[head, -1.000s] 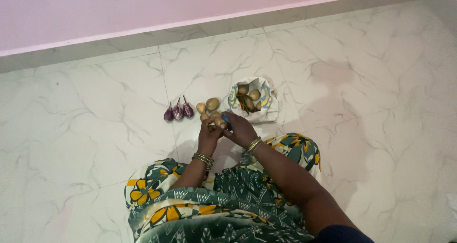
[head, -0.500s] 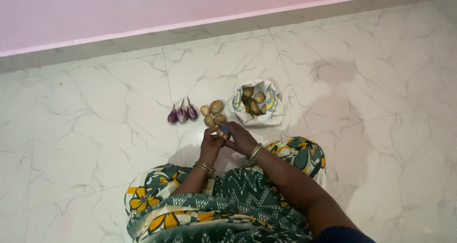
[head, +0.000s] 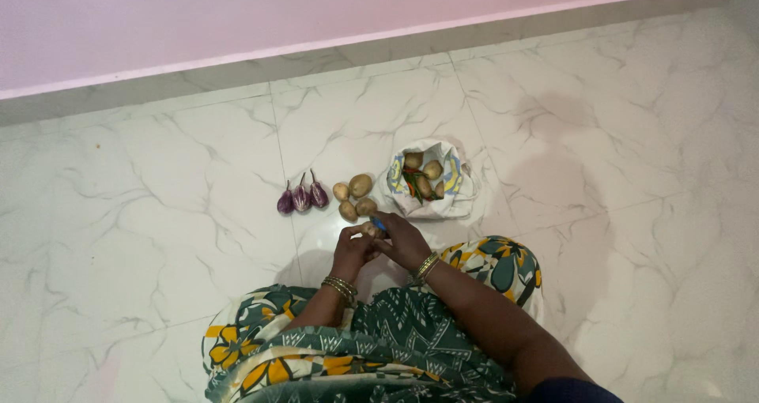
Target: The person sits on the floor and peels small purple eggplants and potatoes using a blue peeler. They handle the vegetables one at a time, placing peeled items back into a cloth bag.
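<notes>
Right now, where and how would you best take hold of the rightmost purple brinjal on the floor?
Pinch the rightmost brinjal across its plump body from above. It lies flat with its thin stem pointing away, its right side clear toward the potatoes.

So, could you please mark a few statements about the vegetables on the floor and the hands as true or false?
1. Three small purple eggplants lie left of the loose potatoes. True.
2. The cloth bag is empty. False: it holds potatoes and some green and red vegetables.
3. Left hand and right hand meet around one potato. True.
4. The right hand holds a red tool. False: the small tool looks blue.
</notes>
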